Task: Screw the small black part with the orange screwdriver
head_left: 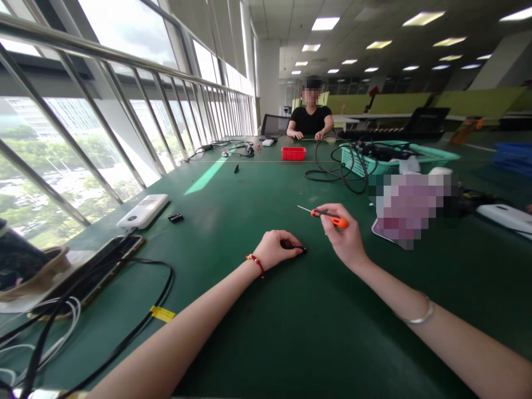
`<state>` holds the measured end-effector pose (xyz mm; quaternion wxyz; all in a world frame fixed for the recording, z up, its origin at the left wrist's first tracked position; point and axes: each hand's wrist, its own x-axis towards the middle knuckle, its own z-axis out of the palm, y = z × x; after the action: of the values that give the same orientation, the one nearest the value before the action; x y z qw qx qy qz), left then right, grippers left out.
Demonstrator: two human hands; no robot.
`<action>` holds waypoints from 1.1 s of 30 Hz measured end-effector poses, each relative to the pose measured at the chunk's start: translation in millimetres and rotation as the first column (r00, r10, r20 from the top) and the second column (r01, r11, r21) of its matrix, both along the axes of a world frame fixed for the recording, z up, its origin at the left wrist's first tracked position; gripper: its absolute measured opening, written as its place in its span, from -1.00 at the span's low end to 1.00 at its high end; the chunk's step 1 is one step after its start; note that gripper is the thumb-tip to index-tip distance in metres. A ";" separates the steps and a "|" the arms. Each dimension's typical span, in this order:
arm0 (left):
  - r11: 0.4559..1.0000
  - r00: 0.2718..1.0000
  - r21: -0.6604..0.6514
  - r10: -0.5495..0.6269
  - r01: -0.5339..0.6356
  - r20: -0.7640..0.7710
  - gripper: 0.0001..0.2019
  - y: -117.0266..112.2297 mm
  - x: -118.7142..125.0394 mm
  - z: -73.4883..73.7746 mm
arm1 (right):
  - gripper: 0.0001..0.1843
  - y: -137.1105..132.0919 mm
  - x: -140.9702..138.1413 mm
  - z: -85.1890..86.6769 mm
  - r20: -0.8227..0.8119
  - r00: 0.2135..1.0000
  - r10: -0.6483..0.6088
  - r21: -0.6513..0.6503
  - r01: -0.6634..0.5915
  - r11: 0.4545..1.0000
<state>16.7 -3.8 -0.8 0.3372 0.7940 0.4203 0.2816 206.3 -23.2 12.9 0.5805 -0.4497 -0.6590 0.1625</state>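
My right hand (346,233) is closed around the orange and black handle of a screwdriver (329,217). Its thin metal shaft points left, raised above the green table (233,332). Left of it, my left hand (277,247) rests on the tabletop with its fingers wrapped round a small black object (287,244). Most of that object is hidden by the fingers, so its kind does not show. The screwdriver tip is apart from it.
Black cables (166,277) and a phone (100,271) lie at the left, near a white device (143,211) and a small black part (175,218). Farther back are a red tray (293,153) and a turquoise basket (353,160). A person (311,116) sits across the table.
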 end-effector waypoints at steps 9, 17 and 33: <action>0.996 0.997 0.040 0.082 -0.082 -0.010 -0.85 -3.9 -2.5 -0.6 | -0.67 4.6 18.1 19.2 -0.217 0.975 -0.056 0.043 0.067 0.997; 0.995 0.996 0.060 0.081 -0.080 -0.024 -0.85 -4.9 -1.4 -0.3 | -0.68 -3.3 8.8 19.2 -0.179 0.984 -0.008 0.009 0.010 1.000; 0.993 0.996 0.085 0.082 -0.078 -0.037 -0.87 -5.3 -0.6 0.7 | -0.69 -2.9 10.5 19.8 -0.167 0.986 0.008 0.006 -0.007 1.000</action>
<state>16.1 -9.1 0.0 0.2835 0.7954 0.4464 0.2961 216.8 -26.2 32.7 0.6342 -0.4306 -0.6102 0.2002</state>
